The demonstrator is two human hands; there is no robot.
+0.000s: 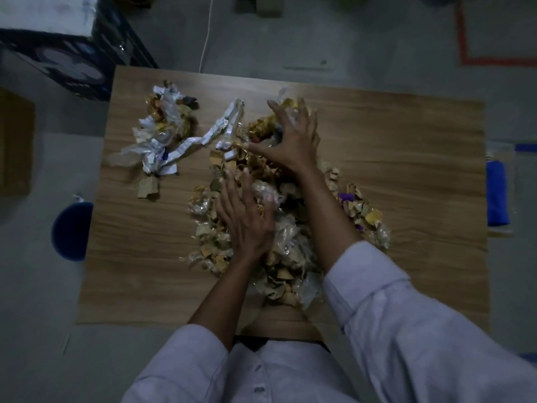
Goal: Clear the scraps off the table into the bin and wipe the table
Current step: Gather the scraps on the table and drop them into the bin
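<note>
Wood-grain surface [406,135] lies bare along its right and near-left edges. Torn cardboard and plastic scraps [290,257] heap at its middle. Left hand [247,216] fingers straight, right hand [293,141] fingers splayed, both pressing the heap.

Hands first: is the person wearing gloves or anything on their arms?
No gloves. The left hand and right hand are bare, with no ring or watch showing. Both arms wear a pale button-front shirt; the left sleeve and right sleeve are pushed up the forearms.
</note>
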